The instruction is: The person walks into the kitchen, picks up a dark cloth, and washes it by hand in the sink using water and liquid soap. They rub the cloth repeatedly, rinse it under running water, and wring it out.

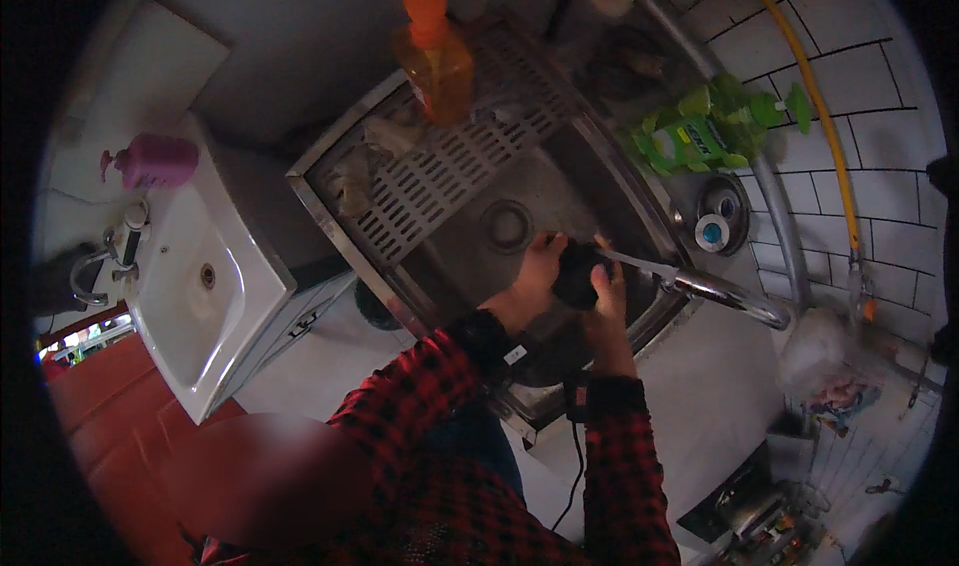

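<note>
Over the stainless steel sink point(479, 225), my left hand point(541, 268) and my right hand point(608, 289) hold a small dark object point(578, 272) between them; what it is cannot be told. My left hand grips its left side, my right hand its right side. Water runs from the chrome faucet point(723, 296) onto it or just beside it. Above and left of my hands lies the round drain point(506, 226). Black bands sit around both my wrists, over red and black checked sleeves.
An orange pump bottle point(438, 71) and crumpled cloths point(389, 137) rest on the slotted drainboard point(457, 176). Behind the sink are a green bottle point(693, 135) and a round metal dish point(738, 225). At left, a pink pump bottle point(159, 161) stands by a white washbasin point(195, 326).
</note>
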Available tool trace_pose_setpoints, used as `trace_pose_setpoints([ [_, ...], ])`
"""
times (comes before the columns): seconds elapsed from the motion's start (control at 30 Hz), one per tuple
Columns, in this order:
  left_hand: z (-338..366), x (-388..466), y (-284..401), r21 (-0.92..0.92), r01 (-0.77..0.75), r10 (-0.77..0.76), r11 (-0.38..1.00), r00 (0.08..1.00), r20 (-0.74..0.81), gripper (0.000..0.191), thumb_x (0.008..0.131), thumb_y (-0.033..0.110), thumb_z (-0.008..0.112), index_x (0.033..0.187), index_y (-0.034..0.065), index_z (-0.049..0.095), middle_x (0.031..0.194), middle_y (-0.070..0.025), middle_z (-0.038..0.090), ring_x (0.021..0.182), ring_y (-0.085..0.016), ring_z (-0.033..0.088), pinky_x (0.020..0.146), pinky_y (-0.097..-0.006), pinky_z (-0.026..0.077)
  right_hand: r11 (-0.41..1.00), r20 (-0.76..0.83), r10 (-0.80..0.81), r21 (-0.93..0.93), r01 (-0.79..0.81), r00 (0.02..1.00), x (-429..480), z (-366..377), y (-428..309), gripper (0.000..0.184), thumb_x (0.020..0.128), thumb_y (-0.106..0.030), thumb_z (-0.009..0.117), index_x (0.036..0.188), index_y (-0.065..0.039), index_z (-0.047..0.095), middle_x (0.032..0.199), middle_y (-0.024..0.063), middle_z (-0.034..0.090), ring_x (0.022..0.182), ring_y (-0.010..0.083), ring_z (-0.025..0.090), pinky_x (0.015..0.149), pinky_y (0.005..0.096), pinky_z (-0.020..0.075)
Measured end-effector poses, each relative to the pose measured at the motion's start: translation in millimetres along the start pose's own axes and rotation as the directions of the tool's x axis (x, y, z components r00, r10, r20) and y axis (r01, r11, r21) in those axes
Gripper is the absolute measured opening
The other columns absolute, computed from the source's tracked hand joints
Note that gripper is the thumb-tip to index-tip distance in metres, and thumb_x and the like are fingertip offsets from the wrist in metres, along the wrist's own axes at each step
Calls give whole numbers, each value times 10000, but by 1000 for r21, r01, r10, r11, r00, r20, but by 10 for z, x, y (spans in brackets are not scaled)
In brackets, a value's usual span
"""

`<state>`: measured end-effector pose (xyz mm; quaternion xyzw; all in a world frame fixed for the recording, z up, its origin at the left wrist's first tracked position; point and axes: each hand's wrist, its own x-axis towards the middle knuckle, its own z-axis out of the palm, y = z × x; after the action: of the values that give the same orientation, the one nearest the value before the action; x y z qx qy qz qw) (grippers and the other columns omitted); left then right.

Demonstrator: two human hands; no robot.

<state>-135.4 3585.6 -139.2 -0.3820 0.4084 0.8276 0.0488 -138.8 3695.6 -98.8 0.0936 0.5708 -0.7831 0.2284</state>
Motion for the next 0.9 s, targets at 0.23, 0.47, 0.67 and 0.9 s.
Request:
trace_pose_setpoints([
  [0.23, 134, -114, 139, -197, 383, -360, 903, 922, 139, 335, 905, 344, 400, 968, 49, 545, 897, -99, 577, 812, -191, 553, 738, -336, 441, 672, 72, -448, -630, 389, 891, 35, 44, 35, 415, 817, -276, 573, 1129, -7, 522, 1109, 125, 527, 1026, 226, 488, 912, 328, 363],
  [0.47, 304, -195, -41, 445, -355, 390, 823, 921, 13, 267, 875, 264, 484, 922, 6, 535, 775, -168, 577, 736, -278, 561, 677, -377, 438, 990, -332, -117, -112, 84, 936, 126, -49, 233, 318, 837, -242, 538, 1013, 22, 511, 1000, 144, 537, 942, 238, 496, 826, 347, 387],
  [0.67, 311, -186, -5, 552, -596, 637, 582, 757, 146, 168, 841, 167, 512, 893, 7, 519, 763, -227, 556, 746, -428, 519, 623, -410, 432, 990, -283, -113, -115, 84, 952, 310, -197, 357, 288, 910, -272, 411, 1011, -21, 510, 943, 73, 533, 869, 167, 527, 776, 314, 421],
  [0.9, 303, -226, 122, 611, -628, 610, 481, 741, 281, 126, 826, 132, 509, 837, 11, 478, 780, -246, 536, 755, -459, 496, 613, -463, 415, 933, -49, 198, 315, -173, 979, 245, -105, 151, 324, 910, -279, 380, 1055, -19, 507, 989, 69, 546, 898, 162, 539, 786, 298, 441],
])
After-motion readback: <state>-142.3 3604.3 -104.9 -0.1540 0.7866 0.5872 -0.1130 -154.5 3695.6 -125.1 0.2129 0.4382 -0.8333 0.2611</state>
